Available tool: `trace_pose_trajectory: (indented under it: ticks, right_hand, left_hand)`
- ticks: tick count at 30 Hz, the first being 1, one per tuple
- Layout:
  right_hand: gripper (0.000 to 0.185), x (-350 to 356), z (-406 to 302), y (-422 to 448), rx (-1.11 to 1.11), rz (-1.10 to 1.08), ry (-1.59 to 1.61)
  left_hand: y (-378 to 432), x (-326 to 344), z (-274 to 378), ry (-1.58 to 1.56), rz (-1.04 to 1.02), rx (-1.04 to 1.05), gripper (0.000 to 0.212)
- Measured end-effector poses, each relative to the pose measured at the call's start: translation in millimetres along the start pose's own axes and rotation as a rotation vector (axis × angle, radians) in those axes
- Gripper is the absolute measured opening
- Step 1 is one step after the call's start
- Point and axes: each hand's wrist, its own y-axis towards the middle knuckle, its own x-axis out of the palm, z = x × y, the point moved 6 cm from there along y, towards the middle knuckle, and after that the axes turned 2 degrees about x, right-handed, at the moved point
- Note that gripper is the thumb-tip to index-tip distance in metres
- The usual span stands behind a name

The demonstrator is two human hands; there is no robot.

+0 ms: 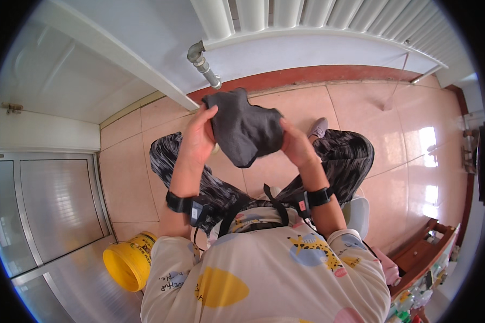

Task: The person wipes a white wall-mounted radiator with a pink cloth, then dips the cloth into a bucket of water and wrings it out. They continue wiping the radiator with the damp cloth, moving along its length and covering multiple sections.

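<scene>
Between my hands I hold up a dark grey cloth (pixel 246 127), spread in front of me above the tiled floor. My left hand (pixel 200 133) grips its left edge, with the thumb lying on the front of the fabric. At the right edge, my right hand (pixel 297 141) pinches the cloth, and the fingers there are partly hidden behind it. The fabric hangs in soft folds, with an uneven outline and a notch at the upper right. Whether it is a garment or a plain rag I cannot tell.
A white radiator (pixel 291 20) runs along the wall ahead, with a metal pipe (pixel 204 66) at its left end. An open yellow bucket (pixel 127 260) stands behind my left elbow. A cluttered wooden cabinet (pixel 422 258) is at the lower right. Glazed door panels (pixel 62 210) line the left.
</scene>
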Motion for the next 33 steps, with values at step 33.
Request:
trace_pose_trajectory:
  ticks: [33]
  right_hand:
    - [0.051, -73, -16, -15, -0.388, 0.176, -1.553]
  left_hand:
    - [28, -90, -54, 1.708, -0.359, -0.03, 0.043]
